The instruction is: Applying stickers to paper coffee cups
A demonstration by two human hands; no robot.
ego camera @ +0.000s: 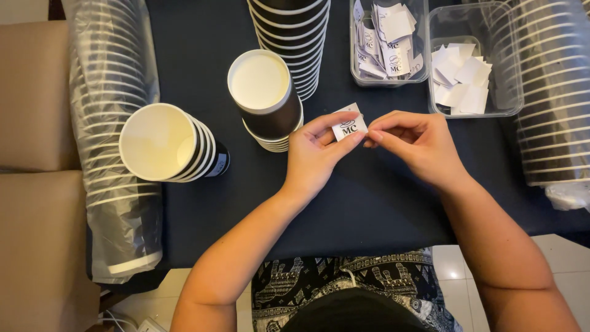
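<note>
At your one o'clock, the left clear tub (419, 18) holds printed stickers, the right tub (510, 92) blank slips. Your left hand (316, 150) pinches the small white sticker (349, 126) at centre, long axis tilted toward two o'clock; your right hand's (418, 144) fingers (376, 134) close on its right edge.

A small white square label (349, 127) with a black mark is pinched between both hands; more labels (387, 43) are heaped in a clear tub (356, 55)
</note>
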